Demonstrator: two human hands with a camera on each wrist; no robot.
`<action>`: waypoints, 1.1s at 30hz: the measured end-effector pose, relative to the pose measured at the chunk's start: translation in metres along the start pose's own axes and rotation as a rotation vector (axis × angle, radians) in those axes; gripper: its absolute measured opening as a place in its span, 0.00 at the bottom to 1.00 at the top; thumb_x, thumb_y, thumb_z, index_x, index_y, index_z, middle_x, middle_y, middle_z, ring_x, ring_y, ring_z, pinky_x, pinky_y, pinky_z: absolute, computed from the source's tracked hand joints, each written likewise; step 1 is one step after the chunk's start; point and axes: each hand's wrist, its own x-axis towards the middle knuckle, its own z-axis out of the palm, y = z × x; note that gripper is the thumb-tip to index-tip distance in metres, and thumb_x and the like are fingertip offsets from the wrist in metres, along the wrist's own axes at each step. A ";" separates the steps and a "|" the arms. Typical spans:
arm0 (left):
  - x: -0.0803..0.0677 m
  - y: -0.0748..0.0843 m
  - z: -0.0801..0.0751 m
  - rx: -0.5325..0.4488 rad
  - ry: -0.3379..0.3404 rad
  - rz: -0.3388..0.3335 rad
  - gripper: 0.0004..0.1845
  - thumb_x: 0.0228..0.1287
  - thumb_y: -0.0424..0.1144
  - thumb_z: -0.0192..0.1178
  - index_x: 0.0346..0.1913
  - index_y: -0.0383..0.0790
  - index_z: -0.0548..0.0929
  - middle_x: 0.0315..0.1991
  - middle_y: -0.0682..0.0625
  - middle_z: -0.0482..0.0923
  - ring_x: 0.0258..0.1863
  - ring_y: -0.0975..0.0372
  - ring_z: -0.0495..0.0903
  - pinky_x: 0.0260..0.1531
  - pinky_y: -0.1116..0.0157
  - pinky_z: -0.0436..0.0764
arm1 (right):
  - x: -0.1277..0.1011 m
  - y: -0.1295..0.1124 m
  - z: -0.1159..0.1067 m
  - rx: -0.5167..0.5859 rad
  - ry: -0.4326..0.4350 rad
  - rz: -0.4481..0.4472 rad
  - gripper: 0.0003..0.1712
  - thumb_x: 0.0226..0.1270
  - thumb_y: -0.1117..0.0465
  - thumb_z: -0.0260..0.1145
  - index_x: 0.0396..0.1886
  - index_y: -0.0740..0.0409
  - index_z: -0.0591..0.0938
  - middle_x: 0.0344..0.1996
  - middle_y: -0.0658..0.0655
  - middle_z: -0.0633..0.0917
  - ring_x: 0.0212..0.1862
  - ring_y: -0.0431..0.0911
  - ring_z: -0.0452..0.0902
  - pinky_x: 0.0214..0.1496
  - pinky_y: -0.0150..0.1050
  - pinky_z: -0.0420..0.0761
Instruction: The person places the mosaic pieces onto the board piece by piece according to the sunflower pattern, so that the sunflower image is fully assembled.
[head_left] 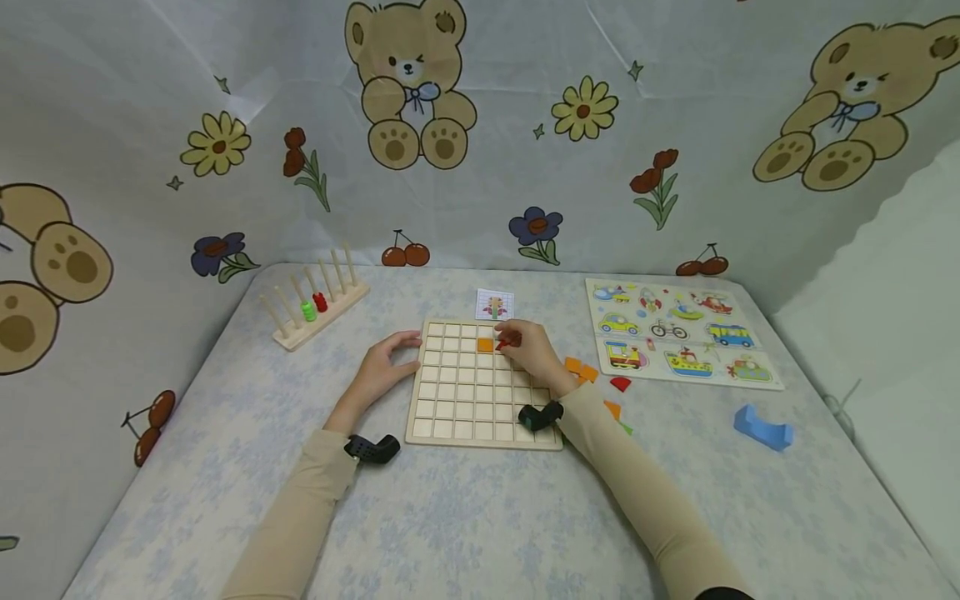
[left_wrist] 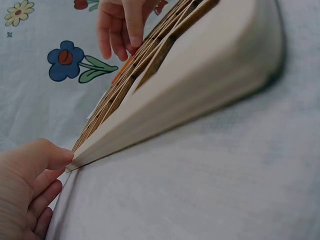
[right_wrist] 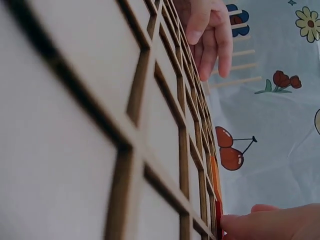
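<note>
A wooden grid board (head_left: pixel 454 387) lies flat on the table, with an orange square tile (head_left: pixel 485 345) in a cell near its far edge. My right hand (head_left: pixel 531 348) pinches a small red piece (head_left: pixel 501 345) at the cell just right of that tile. In the right wrist view the red piece (right_wrist: pixel 218 216) stands at the board's edge under the fingertips. My left hand (head_left: pixel 382 364) touches the board's left side, thumb and index finger spread apart along it; the left wrist view has the thumb against the frame.
Beyond the board lies a small pattern card (head_left: pixel 495 305). Loose orange pieces (head_left: pixel 581 370) and a red piece (head_left: pixel 620 383) are scattered right of it. Farther right are a vehicle puzzle (head_left: pixel 682 333) and a blue block (head_left: pixel 762 428). A peg rack (head_left: pixel 322 312) stands at back left.
</note>
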 end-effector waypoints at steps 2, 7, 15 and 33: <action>0.000 0.000 -0.001 -0.004 -0.002 0.000 0.27 0.62 0.36 0.64 0.64 0.43 0.72 0.58 0.43 0.77 0.69 0.52 0.65 0.72 0.49 0.56 | -0.002 0.000 -0.004 -0.004 0.011 -0.007 0.20 0.61 0.73 0.64 0.55 0.67 0.78 0.42 0.65 0.83 0.43 0.55 0.79 0.49 0.46 0.81; 0.000 0.003 0.000 -0.011 0.001 0.008 0.27 0.62 0.36 0.63 0.64 0.43 0.72 0.57 0.42 0.77 0.69 0.52 0.65 0.72 0.49 0.56 | -0.017 0.001 -0.031 -0.010 0.051 0.002 0.19 0.63 0.70 0.63 0.55 0.67 0.79 0.43 0.67 0.84 0.43 0.56 0.80 0.50 0.50 0.80; -0.001 0.003 0.000 0.003 0.003 0.002 0.27 0.62 0.36 0.64 0.64 0.43 0.72 0.57 0.43 0.77 0.68 0.52 0.65 0.71 0.49 0.57 | -0.074 0.031 -0.082 -0.135 0.129 0.147 0.21 0.63 0.67 0.64 0.56 0.68 0.77 0.43 0.67 0.83 0.45 0.57 0.78 0.52 0.53 0.79; -0.002 0.009 0.002 0.019 0.002 -0.024 0.27 0.62 0.36 0.64 0.65 0.42 0.72 0.58 0.42 0.77 0.68 0.51 0.65 0.72 0.49 0.57 | -0.126 0.066 -0.109 -0.184 0.150 0.311 0.28 0.57 0.68 0.69 0.59 0.64 0.75 0.46 0.67 0.82 0.47 0.57 0.77 0.54 0.52 0.79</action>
